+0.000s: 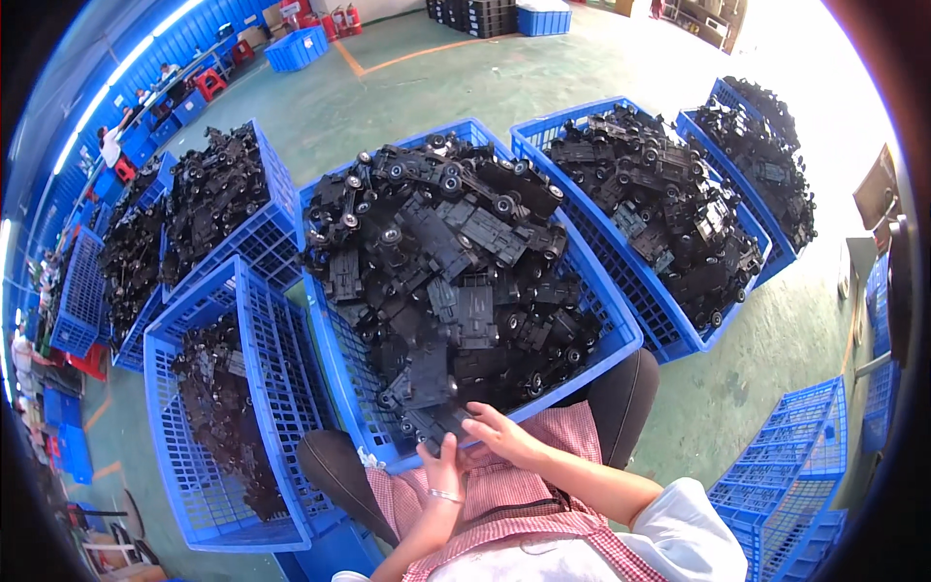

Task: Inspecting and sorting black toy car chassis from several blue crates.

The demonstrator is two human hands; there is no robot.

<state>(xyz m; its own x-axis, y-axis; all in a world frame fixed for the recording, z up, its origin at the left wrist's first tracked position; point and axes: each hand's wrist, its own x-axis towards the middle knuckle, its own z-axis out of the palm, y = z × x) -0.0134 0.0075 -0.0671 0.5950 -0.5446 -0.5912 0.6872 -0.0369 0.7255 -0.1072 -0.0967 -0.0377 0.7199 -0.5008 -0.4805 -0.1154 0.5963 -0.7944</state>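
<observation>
Both your hands meet at a black toy-car chassis (433,424) by the near edge of the middle blue crate (613,357): your right hand (502,436) has its fingers parted at the chassis's right end, your left hand (443,473) is at its near side, and I cannot tell whether either one pinches it. Beyond it rises a heap of similar parts (475,310); to your left stands a lower-filled crate (274,388), to your right a heaped crate (630,283), with green floor (456,82) at the far side
</observation>
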